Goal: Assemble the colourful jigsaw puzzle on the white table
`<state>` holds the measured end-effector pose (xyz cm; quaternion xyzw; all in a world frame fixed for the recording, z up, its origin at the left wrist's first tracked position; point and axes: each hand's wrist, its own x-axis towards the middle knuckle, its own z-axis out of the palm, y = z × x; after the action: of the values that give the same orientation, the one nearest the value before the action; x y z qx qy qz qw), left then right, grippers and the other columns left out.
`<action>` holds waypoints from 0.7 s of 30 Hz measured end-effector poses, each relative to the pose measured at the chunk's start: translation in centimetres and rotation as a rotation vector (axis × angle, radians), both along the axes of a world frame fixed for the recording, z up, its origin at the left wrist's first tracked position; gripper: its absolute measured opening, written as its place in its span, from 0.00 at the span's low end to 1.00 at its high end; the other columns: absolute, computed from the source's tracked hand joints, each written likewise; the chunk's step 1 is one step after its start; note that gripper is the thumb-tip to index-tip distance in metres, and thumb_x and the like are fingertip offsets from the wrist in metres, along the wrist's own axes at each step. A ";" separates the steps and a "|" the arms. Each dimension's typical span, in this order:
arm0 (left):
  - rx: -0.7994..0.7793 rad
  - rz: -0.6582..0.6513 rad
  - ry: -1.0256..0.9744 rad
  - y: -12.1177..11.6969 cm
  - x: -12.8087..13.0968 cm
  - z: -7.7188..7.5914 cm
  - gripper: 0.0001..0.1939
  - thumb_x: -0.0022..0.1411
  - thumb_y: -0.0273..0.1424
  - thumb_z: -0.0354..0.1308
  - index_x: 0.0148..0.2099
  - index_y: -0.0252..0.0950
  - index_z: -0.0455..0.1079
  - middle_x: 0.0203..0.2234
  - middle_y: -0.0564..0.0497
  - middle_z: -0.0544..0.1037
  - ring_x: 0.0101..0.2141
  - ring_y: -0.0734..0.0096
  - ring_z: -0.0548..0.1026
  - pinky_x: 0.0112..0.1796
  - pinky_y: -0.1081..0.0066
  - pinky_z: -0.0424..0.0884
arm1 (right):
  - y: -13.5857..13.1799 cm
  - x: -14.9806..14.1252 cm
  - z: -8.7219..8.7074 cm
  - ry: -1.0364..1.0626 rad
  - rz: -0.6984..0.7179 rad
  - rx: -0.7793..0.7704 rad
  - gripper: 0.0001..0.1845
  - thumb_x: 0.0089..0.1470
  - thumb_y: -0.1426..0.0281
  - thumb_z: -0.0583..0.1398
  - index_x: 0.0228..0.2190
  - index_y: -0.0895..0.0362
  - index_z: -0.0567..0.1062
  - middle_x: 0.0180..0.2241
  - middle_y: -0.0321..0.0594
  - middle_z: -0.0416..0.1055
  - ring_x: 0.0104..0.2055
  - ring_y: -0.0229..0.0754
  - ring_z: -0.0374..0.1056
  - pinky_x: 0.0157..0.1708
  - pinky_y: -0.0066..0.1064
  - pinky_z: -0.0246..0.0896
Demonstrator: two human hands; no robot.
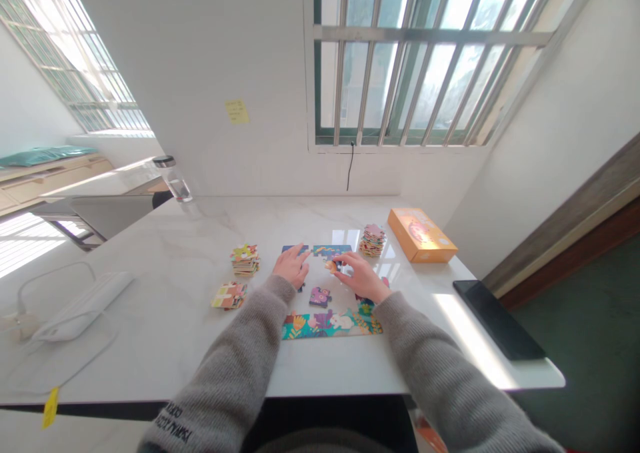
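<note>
Joined jigsaw pieces form a colourful puzzle border (330, 324) on the white table, its bottom row whole across the front. My left hand (292, 266) lies with fingers stretched out over the border's upper left part. On the right, my right hand (357, 273) pinches a small puzzle piece (331, 266) with an orange-brown patch, inside the border near the top row. A purple puzzle piece (320, 297) rests loose within the frame. Both hands and sleeves cover parts of the left and right sides.
Stacks of puzzle pieces stand left (245, 260) and right (373, 240), with a smaller pile (229, 296) nearer me. An orange box (423, 235) sits at back right, a black tablet-like slab (497, 320) along the right edge. A clear bottle (173, 180) and a white power strip (85, 306) are leftward.
</note>
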<state>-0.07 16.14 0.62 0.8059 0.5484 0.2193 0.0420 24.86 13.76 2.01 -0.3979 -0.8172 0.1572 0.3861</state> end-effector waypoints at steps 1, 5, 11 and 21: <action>-0.032 0.050 0.050 0.1 -0.2 -0.2 0.21 0.67 0.33 0.50 0.60 0.41 0.70 0.66 0.44 0.63 0.64 0.52 0.61 0.64 0.48 0.55 | 0.0 0.0 -0.1 -0.003 -0.003 -0.013 0.14 0.57 0.68 0.63 0.47 0.52 0.76 0.44 0.43 0.73 0.46 0.45 0.69 0.49 0.40 0.66; -0.131 0.121 0.140 0.5 -0.3 -0.8 0.22 0.71 0.40 0.47 0.63 0.47 0.67 0.68 0.46 0.60 0.66 0.54 0.58 0.65 0.49 0.53 | 0.0 -0.1 -0.3 -0.012 0.007 -0.042 0.16 0.58 0.68 0.62 0.48 0.51 0.75 0.44 0.43 0.72 0.45 0.45 0.69 0.49 0.40 0.66; -0.106 0.117 0.171 0.9 0.0 -1.1 0.24 0.70 0.45 0.48 0.65 0.53 0.64 0.66 0.48 0.63 0.65 0.53 0.58 0.63 0.48 0.55 | 0.0 -0.2 -0.2 -0.022 0.017 -0.038 0.15 0.59 0.67 0.62 0.48 0.53 0.75 0.44 0.43 0.72 0.46 0.45 0.69 0.49 0.40 0.65; -0.101 0.196 0.142 0.8 -0.9 -0.7 0.22 0.69 0.47 0.47 0.61 0.52 0.67 0.64 0.48 0.66 0.64 0.54 0.60 0.62 0.48 0.56 | 0.2 -0.5 -0.1 -0.011 0.010 -0.051 0.14 0.58 0.67 0.63 0.47 0.52 0.75 0.43 0.44 0.73 0.46 0.46 0.69 0.48 0.40 0.65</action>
<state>-0.94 16.90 -0.12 0.7589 0.6364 0.1366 0.0220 24.39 13.98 1.92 -0.4046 -0.8170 0.1775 0.3704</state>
